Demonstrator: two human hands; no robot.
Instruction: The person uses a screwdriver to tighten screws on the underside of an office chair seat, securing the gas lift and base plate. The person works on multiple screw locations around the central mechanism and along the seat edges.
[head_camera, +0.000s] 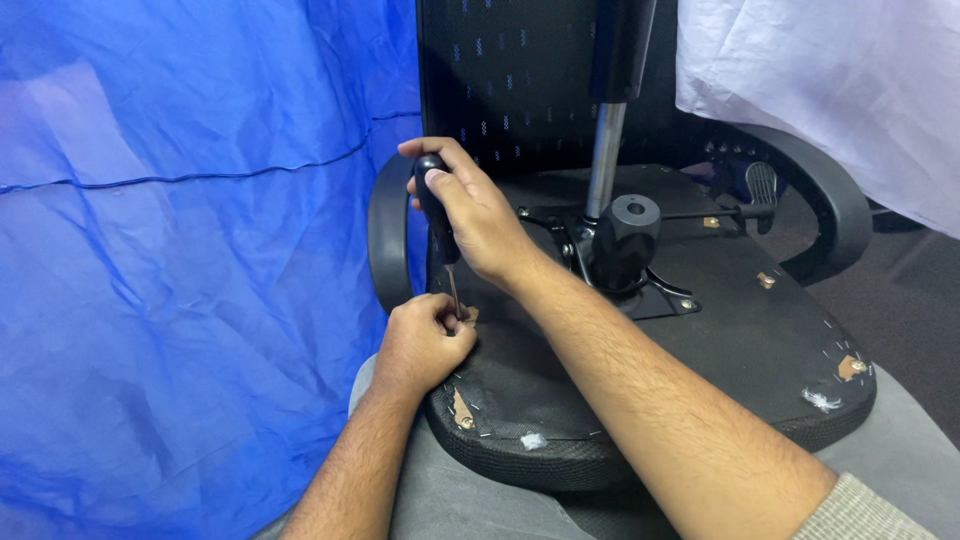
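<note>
Upright, screwdriver (437, 210) on chair seat (720, 330)

Screwdriver (441, 225): black handle, thin metal shaft, held near upright, tip down at the near left corner of the seat underside. Overturned office chair seat (700, 340): black, fabric stapled, torn in spots.

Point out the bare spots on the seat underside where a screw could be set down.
Free: the seat underside between mechanism and front edge. Crowded: the left corner, where the left hand steadies the tip and the right hand grips the screwdriver.
</note>
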